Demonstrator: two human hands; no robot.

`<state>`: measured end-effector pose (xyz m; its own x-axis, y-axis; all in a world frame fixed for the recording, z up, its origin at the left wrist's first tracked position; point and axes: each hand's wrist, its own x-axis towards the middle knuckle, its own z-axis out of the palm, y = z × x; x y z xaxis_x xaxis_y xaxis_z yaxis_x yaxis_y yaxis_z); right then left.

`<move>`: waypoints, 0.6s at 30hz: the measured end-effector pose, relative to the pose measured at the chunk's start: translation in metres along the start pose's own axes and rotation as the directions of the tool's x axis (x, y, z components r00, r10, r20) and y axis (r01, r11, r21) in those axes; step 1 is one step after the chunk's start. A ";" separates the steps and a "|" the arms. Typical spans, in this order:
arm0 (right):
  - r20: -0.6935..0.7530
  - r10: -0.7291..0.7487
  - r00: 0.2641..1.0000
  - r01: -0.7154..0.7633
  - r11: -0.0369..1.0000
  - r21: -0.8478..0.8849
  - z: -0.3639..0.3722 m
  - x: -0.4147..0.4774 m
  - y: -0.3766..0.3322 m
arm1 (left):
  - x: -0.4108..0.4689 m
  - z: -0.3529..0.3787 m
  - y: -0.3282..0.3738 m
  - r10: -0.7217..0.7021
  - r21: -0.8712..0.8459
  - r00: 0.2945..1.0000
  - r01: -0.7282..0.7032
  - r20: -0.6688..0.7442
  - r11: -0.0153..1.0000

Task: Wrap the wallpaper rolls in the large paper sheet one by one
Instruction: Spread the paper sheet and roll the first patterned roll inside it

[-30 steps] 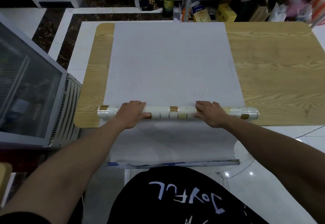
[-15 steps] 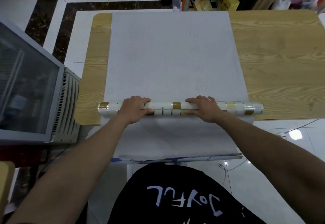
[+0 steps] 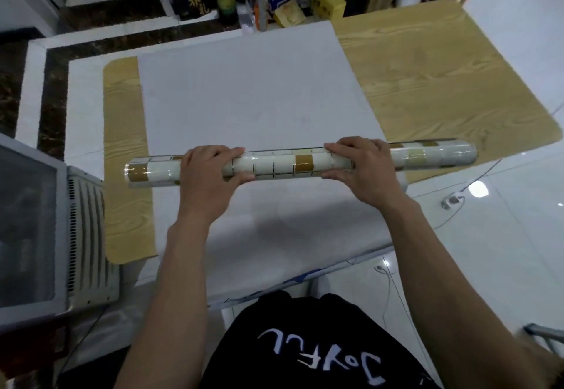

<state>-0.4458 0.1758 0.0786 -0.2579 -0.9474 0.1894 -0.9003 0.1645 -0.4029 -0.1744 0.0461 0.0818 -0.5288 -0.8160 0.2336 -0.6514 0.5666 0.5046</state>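
**Position of the work.** The wallpaper roll point(image 3: 287, 164) lies crosswise over the near half of the paper sheet point(image 3: 244, 98), roughly parallel to the sheet's near edge. Both ends project past the sheet. The left end stands over the bare strip of table point(image 3: 125, 132) left of the sheet, and the right end reaches well beyond the sheet's right edge. Whether the roll rests on the sheet or is held just above it cannot be told; a soft shadow falls on the sheet on its near side.

**Hands.** The left hand point(image 3: 210, 172) grips the roll left of its middle, fingers curled over the top and thumb under the near side. The right hand point(image 3: 363, 165) grips it the same way right of the middle. A patterned stretch of roll shows between them.

**Sheet.** It is spread flat, and its near margin hangs off the table toward the person.

**Step in hand.** Judged as positioning the first roll; no paper is wound round it yet.

**Next move.** It probably calls for squaring the roll to the sheet's near edge, then bringing the hanging margin up over it and rolling toward the sheet's far edge with even pressure from both hands.

**Surroundings.** A louvred grey cabinet point(image 3: 88, 236) stands left of the sheet; boxes and a bottle point(image 3: 225, 1) sit beyond its far edge.
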 end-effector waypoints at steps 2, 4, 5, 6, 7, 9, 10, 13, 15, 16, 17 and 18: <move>-0.065 0.011 0.998 -0.012 1.000 -0.009 -0.019 -0.007 -0.001 | 0.010 -0.006 0.014 0.069 -0.006 0.997 -0.069 -0.032 0.998; -0.131 0.042 0.991 -0.043 0.999 -0.009 -0.039 -0.015 0.000 | 0.018 -0.009 0.031 0.128 -0.016 0.990 -0.129 -0.057 0.991; -0.167 0.056 0.984 -0.058 0.998 -0.009 -0.049 -0.020 0.003 | 0.021 -0.011 0.041 0.158 -0.018 0.985 -0.159 -0.067 0.987; -0.200 0.066 0.978 -0.071 0.997 -0.015 -0.059 -0.025 0.006 | 0.025 -0.011 0.052 0.190 -0.016 0.979 -0.192 -0.076 0.981; -0.229 0.073 0.971 -0.081 0.996 -0.026 -0.068 -0.031 0.011 | 0.029 -0.011 0.063 0.222 -0.011 0.971 -0.224 -0.083 0.974; -0.276 0.094 0.957 -0.109 0.993 -0.039 -0.086 -0.045 0.023 | 0.034 -0.008 0.089 0.275 -0.008 0.958 -0.276 -0.088 0.961; -0.296 0.108 0.949 -0.125 0.991 -0.039 -0.094 -0.052 0.031 | 0.037 -0.004 0.103 0.294 -0.007 0.952 -0.296 -0.087 0.955; -0.342 0.137 0.930 -0.158 0.987 -0.033 -0.120 -0.076 0.058 | 0.039 0.010 0.146 0.337 -0.006 0.938 -0.338 -0.080 0.941; -0.357 0.147 0.922 -0.170 0.985 -0.035 -0.140 -0.092 0.081 | 0.040 0.023 0.177 0.363 -0.008 0.929 -0.364 -0.078 0.931; -0.359 0.151 0.921 -0.177 0.983 -0.040 -0.150 -0.100 0.092 | 0.040 0.029 0.193 0.375 -0.012 0.924 -0.377 -0.077 0.926; -0.361 0.154 0.920 -0.183 0.982 -0.048 -0.160 -0.109 0.104 | 0.040 0.036 0.210 0.387 -0.015 0.919 -0.390 -0.077 0.921; -0.363 0.154 0.919 -0.187 0.981 -0.058 -0.171 -0.117 0.116 | 0.039 0.042 0.226 0.401 -0.014 0.913 -0.403 -0.078 0.915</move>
<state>-0.5804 0.3525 0.1625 -0.5033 -0.7454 0.4371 -0.8547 0.3547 -0.3791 -0.3653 0.1469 0.1701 -0.7014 -0.5264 0.4807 -0.3751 0.8459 0.3791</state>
